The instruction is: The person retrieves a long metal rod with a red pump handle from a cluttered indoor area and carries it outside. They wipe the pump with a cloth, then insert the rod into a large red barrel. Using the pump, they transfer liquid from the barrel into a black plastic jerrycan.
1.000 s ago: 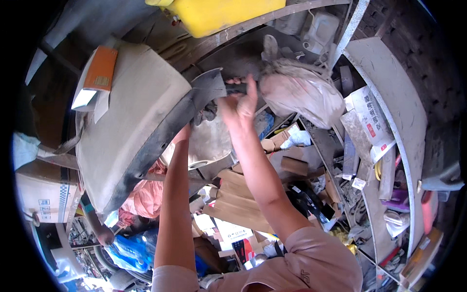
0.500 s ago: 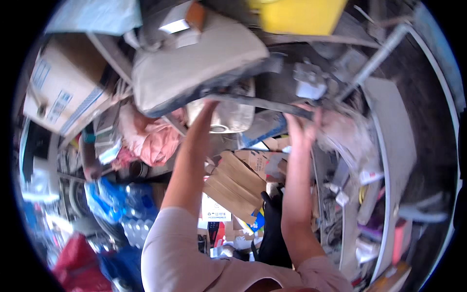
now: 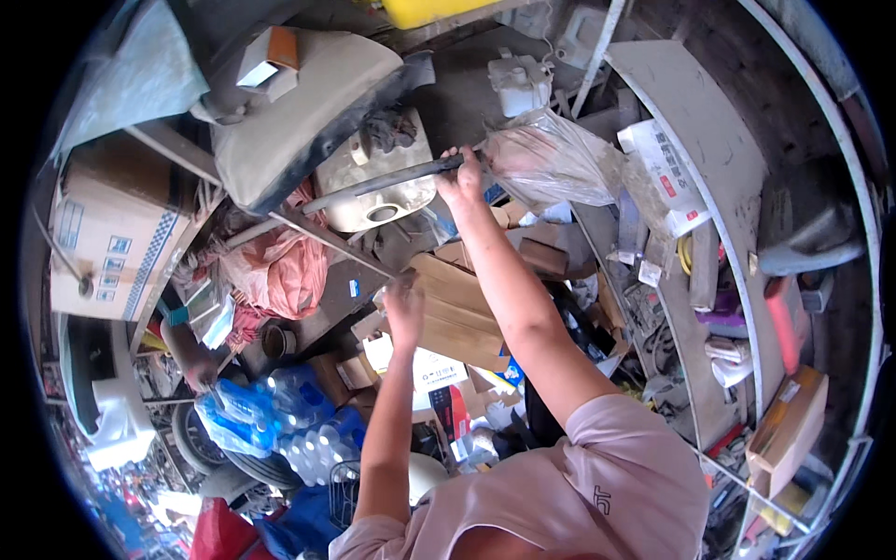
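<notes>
My right hand [image 3: 462,177] is wrapped around the right end of a long grey bar [image 3: 359,189]. From there the bar slopes down to the left, across a dirty cream plastic tank [image 3: 341,210] and toward a crumpled pink bag [image 3: 280,278]. My left hand [image 3: 403,308] is off the bar, lower down, beside flattened brown cardboard [image 3: 467,313] and close to the lower end of a thin metal strut [image 3: 331,241]. Its fingers are blurred. Above the bar lies a large beige panel [image 3: 308,107] with a dark edge. A clear plastic bag [image 3: 551,159] lies right of my right hand.
A big cardboard box [image 3: 107,247] stands at the left. Blue-tinted plastic bottles [image 3: 299,397] are bundled at lower left. A white plastic container [image 3: 520,84] sits at the back. Curved pale panels [image 3: 700,121] and a metal rail [image 3: 863,168] line the right.
My left hand has come off the bar and dropped lower. My right hand, still gripping the bar, has moved up and left in view. The whole view has shifted.
</notes>
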Available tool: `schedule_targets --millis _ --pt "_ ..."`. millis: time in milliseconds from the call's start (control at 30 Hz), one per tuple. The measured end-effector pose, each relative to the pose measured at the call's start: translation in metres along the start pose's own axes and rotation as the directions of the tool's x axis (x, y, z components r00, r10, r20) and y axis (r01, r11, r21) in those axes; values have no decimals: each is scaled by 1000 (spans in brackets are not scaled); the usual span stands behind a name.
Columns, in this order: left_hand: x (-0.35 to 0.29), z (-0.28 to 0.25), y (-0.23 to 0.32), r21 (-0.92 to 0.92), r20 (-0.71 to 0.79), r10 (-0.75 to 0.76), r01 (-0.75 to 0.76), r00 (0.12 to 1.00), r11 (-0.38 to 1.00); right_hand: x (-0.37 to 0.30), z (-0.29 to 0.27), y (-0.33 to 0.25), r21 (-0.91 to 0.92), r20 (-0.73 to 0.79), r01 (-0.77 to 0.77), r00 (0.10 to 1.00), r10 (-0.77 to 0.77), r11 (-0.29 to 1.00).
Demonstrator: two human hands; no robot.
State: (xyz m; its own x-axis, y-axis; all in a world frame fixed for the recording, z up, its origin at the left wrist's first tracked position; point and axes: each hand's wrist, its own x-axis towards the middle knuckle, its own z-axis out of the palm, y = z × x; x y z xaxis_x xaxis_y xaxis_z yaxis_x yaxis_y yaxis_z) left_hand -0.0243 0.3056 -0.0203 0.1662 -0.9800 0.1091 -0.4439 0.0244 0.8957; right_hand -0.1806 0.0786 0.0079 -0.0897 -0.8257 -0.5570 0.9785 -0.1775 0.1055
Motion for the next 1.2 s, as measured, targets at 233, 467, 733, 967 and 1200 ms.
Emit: schedule_targets --millis 233,467,733,967,1200 --pt "-54 -3 36 127 18 31 -33 999 991 -16 20 40 -242 116 -369 907 405 897" --pt "64 24 156 217 -108 395 -366 912 905 -25 -29 55 -107 367 -352 855 366 930" --pt "173 155 222 388 338 100 -235 936 891 -45 -30 27 -213 230 -317 903 363 924" --pt "92 179 174 575 632 98 -550 769 606 -95 -85 -11 -128 292 -507 802 521 852" --pt "-13 113 156 121 407 547 -636 732 762 -142 -133 -88 -511 474 -18 828 300 859"
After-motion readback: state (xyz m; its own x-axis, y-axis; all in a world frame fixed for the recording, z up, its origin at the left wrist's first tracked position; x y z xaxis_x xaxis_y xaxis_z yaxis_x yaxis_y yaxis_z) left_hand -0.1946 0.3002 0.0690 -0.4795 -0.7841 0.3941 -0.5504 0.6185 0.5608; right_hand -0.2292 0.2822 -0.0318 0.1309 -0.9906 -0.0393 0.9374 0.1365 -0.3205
